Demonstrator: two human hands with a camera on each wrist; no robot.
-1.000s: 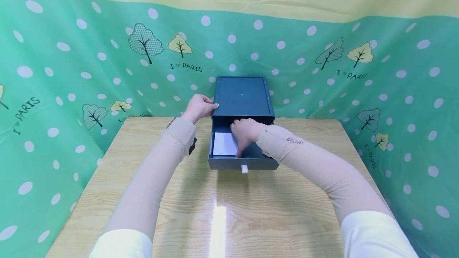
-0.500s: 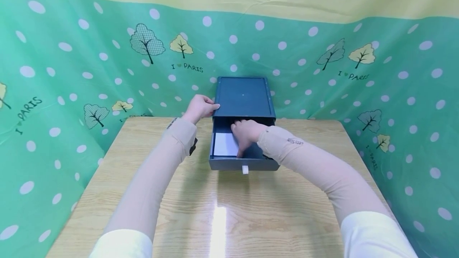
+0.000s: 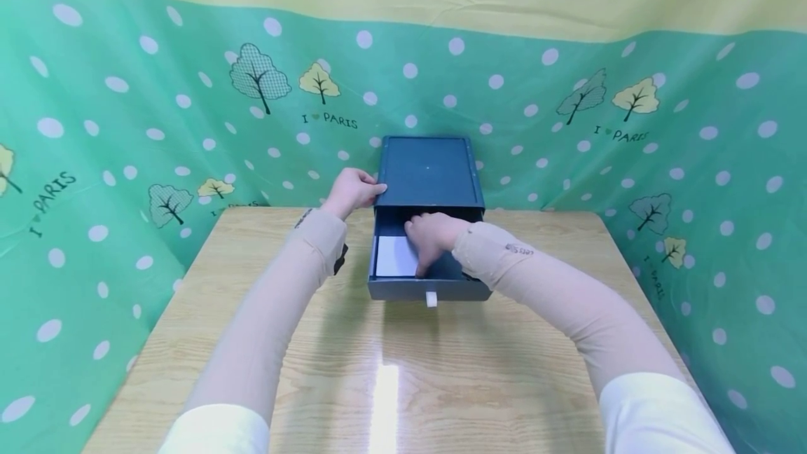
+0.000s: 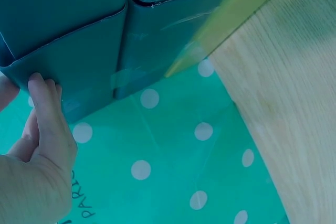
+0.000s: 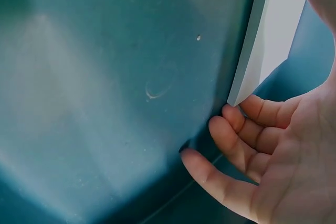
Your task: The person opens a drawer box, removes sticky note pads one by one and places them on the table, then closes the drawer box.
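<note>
A dark blue drawer cabinet (image 3: 429,170) stands at the table's back edge, its top drawer (image 3: 403,291) pulled out. My left hand (image 3: 353,191) grips the cabinet's left top edge, thumb on the top; in the left wrist view the fingers (image 4: 47,98) lie against its side. Inside the drawer, at the left, lies a flat white block like a paper stack (image 3: 394,256). My right hand (image 3: 431,235) reaches in and holds this block between thumb and fingers. The right wrist view shows curled fingertips (image 5: 226,135) at one corner of the white block and the thumb towards its other end.
A white pull tab (image 3: 431,299) hangs from the drawer front. The left wrist view shows more blue tiers (image 4: 173,24) of the cabinet and a yellow one (image 4: 226,24). The wooden table (image 3: 315,384) stretches forward; a green dotted curtain (image 3: 189,118) surrounds it.
Almost nothing differs. Both hands keep their places on the cabinet and in the drawer; the head view has shifted very slightly.
</note>
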